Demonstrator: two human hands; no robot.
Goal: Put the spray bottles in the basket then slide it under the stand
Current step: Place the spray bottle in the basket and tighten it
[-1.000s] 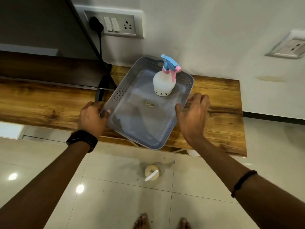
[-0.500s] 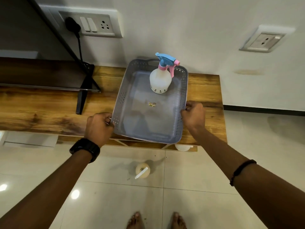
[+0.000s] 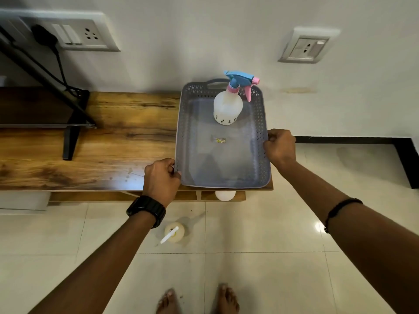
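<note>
A grey perforated basket [image 3: 263, 159] lies flat on the right end of the wooden stand [image 3: 118, 141]. A white spray bottle [image 3: 227, 107] with a blue and pink trigger head stands upright at the basket's far end. A small scrap lies on the basket floor. My left hand [image 3: 161, 177] grips the basket's near-left rim. My right hand [image 3: 280, 147] grips its right rim. A second white bottle [image 3: 173, 232] lies on the floor tiles in front of the stand. Another white round object [image 3: 225, 195] peeks out under the stand's front edge.
A black TV leg [image 3: 70, 141] stands on the stand to the left, its cable running to a wall socket [image 3: 74, 35]. Another socket [image 3: 307, 47] is on the wall at right. My bare feet [image 3: 197, 300] are on the tiled floor below.
The basket has swung from a skewed angle to square with the stand and shifted toward its right end. Both hands closed on its rims and moved with it.
</note>
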